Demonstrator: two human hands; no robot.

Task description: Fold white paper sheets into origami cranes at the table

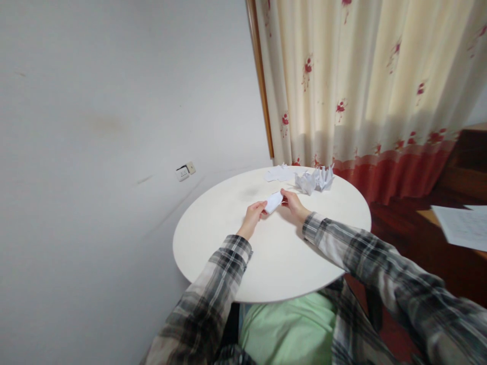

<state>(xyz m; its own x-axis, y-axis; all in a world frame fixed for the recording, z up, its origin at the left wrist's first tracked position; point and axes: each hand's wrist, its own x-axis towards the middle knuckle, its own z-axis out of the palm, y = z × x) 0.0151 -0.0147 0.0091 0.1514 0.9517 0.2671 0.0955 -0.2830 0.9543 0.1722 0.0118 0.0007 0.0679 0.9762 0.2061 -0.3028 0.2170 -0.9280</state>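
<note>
Pale green shirt and plaid sleeves at bottom of frame, then round white table. Left hand pinches the lower-left end of folded white paper at frame centre; right hand pinches its upper-right end. Paper probably clear of the tabletop, hard to tell. Beyond, right of centre: pointy folded-paper shapes, with flatter paper to their left. Floral curtain, upper right.
</note>
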